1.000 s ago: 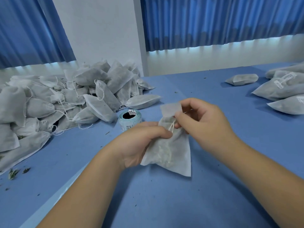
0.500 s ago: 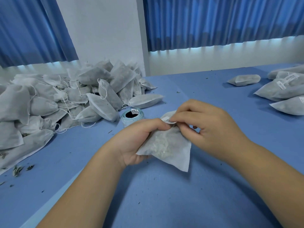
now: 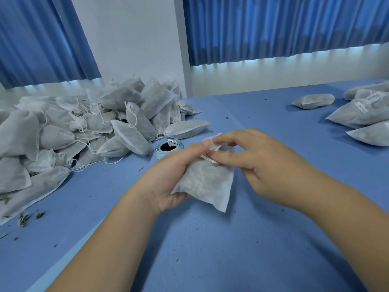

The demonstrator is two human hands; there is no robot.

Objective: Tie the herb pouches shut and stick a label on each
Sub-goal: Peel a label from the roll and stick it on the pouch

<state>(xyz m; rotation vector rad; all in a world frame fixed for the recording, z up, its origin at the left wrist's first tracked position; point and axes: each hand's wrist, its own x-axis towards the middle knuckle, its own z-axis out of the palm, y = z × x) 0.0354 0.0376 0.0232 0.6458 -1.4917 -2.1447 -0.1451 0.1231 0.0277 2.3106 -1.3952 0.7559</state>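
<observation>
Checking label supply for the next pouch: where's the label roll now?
Head view, left of centre: the label roll sits on the blue table just behind the left hand, at the right edge of the pouch pile.

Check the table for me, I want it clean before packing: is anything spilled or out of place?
Yes. Loose herb bits lie spilled on the blue table at its near left, beside the pouch pile, and dark specks dot the cloth. A lone pouch lies apart from the labelled pouches at far right.
</observation>
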